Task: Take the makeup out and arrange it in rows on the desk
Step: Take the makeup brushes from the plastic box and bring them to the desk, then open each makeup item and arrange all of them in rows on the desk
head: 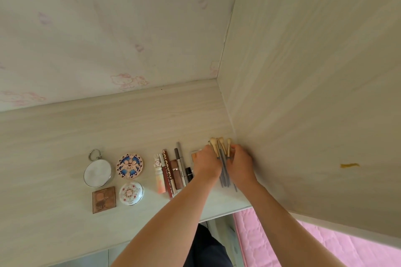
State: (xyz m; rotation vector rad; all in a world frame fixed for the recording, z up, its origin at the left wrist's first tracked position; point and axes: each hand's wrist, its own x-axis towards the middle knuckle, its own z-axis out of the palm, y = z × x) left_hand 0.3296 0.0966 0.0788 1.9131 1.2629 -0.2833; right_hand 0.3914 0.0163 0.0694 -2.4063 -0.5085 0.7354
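Arms stretched forward, left hand (206, 165) and right hand (241, 163) close together, fingers (236, 150) curled round brushes (218, 147)

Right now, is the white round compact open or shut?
Shut: the white round compact has its patterned lid down on its base.

A pale wood-grain side panel (314, 71) rises just right of the right hand (240, 165), with a yellow smear (349, 165) on it farther right, level with that hand. Beyond the left hand (206, 165) stands a wall (108, 28) papered with faint pink cartoon cats (122, 80). Below and right of the right hand lies a pink quilted mattress (271, 245).
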